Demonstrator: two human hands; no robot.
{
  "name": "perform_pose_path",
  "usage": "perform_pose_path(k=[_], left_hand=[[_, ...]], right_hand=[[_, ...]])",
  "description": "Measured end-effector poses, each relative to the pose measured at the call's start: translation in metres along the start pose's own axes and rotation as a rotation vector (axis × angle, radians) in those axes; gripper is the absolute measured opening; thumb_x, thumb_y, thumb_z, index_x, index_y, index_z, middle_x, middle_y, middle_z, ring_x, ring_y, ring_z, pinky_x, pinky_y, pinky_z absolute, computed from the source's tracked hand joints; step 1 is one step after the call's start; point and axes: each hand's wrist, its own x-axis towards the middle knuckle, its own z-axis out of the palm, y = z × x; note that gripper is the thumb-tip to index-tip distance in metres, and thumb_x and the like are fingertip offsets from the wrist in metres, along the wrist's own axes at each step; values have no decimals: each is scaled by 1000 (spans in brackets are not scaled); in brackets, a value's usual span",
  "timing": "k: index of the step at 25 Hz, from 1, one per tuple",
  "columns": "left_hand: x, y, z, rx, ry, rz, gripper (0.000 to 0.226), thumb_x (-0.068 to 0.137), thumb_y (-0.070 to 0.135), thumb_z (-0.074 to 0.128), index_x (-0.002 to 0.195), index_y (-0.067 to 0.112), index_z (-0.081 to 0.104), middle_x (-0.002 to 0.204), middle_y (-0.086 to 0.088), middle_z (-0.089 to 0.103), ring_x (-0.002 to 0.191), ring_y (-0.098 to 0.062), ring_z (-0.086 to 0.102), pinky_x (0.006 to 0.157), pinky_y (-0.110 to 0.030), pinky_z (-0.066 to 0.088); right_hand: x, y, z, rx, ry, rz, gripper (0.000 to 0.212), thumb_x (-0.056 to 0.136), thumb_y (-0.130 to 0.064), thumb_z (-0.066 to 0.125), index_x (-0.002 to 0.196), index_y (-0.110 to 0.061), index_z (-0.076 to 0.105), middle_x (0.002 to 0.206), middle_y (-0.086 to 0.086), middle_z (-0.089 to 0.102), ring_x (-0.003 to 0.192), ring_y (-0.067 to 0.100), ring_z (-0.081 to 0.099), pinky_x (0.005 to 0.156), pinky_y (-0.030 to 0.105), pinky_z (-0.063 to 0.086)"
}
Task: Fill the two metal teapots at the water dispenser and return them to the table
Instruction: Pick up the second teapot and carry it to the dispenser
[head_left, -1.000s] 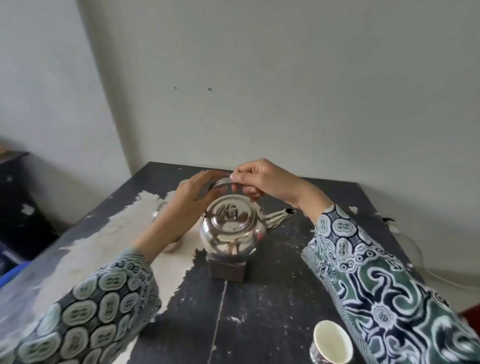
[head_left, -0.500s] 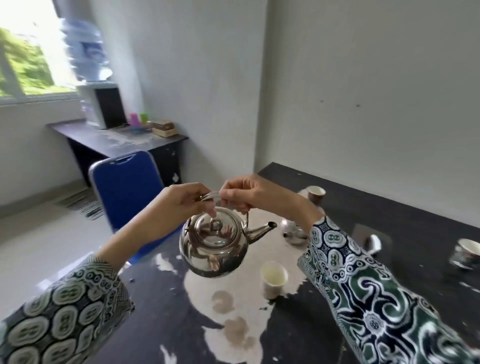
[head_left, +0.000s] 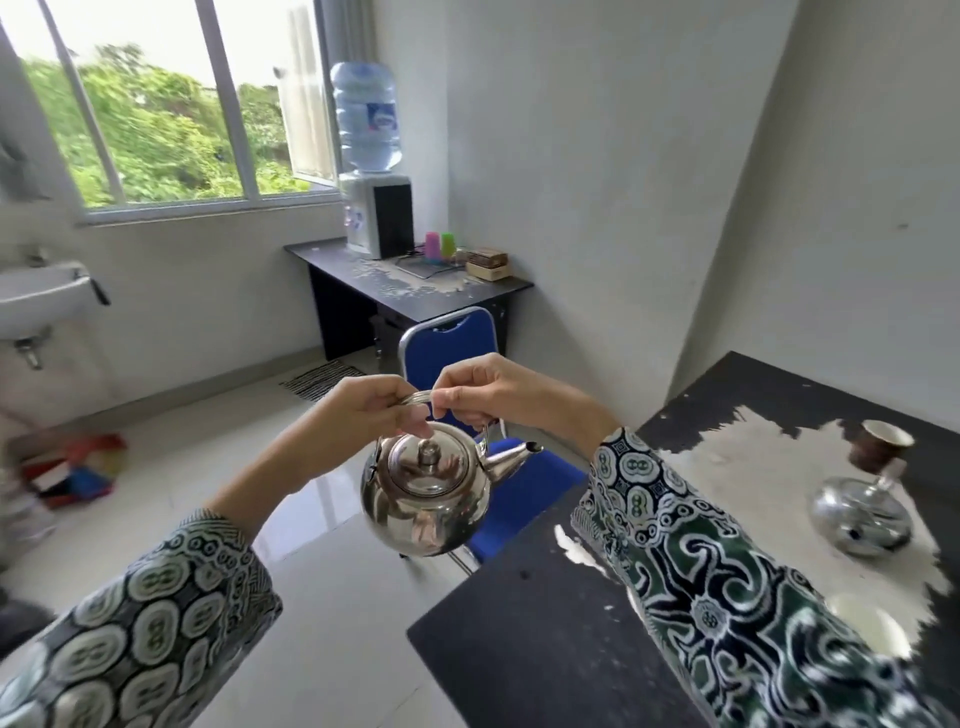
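Note:
A shiny metal teapot with its lid on hangs in the air beyond the table's left edge, spout pointing right. My left hand and my right hand both grip its wire handle from either side. The second metal teapot stands on the black, worn table at the right. The water dispenser with a blue bottle on top sits on a dark desk across the room, under the window.
A blue chair stands between me and the desk. A brown cup is on the table behind the second teapot. A wall sink is at the left, with clutter on the tiled floor below it.
The teapot was lifted off its stand on the table and carried leftward off the table. My view swung left, bringing the dispenser, window and sink into sight.

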Motion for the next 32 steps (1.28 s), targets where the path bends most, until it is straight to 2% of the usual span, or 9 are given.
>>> perform_pose_path(k=[3,6,10,16,20,23,26,30,32], left_hand=[[-5,-26,-43,-22,81,-48,11,84,5,59,76,12,63,63,4,71,65,-3,65,67,-18,52],[-1,-57,-80,-26,182,-92,7,84,9,60,78,11,64,70,-1,68,61,-2,62,63,-17,46],[21,-105,-134,-45,258,-114,11,85,6,59,87,-5,62,71,-7,66,57,0,63,55,-8,44],[87,-167,-248,-60,279,-127,14,86,5,58,87,-9,58,68,-6,65,56,1,62,57,-7,44],[142,-207,-328,-60,293,-146,13,87,8,58,88,-4,60,58,6,64,57,-4,59,59,-11,42],[183,-242,-385,-77,331,-161,8,88,12,56,85,6,60,59,6,60,60,-9,54,63,-23,39],[225,-274,-440,-107,355,-160,9,90,13,54,83,11,59,63,1,56,60,-6,54,65,-20,40],[292,-320,-530,-106,332,-104,13,89,13,54,78,16,60,54,9,59,63,-9,54,64,-19,40],[328,-341,-572,-78,321,-78,11,89,13,55,80,13,61,59,7,60,64,-11,53,68,-22,40]], right_hand=[[56,1,27,-10,-18,-7,16,92,-11,50,85,-1,60,59,4,42,52,12,34,49,18,31],[112,14,47,-45,-11,-38,16,92,-13,50,86,-3,61,59,2,45,52,9,39,52,19,36],[194,41,67,-14,11,-90,12,90,-14,54,81,-14,62,60,0,49,54,9,44,54,19,40],[333,79,72,82,121,-80,15,88,-20,54,88,-8,62,67,-3,57,61,4,53,63,17,46],[433,92,73,128,245,-86,24,81,-34,56,90,-12,61,73,-2,60,69,9,57,69,21,48],[504,106,79,158,374,-61,19,86,-23,58,100,-12,55,85,-2,59,78,13,58,70,19,50],[567,123,88,114,508,-66,26,86,-18,60,109,-14,47,102,-3,55,91,7,58,76,12,49],[667,144,97,78,510,-79,38,86,-14,61,116,-24,40,114,-18,47,106,-3,50,87,11,44],[720,148,100,96,533,-74,47,85,-12,61,122,-25,34,118,-23,41,109,-10,45,89,7,40]])
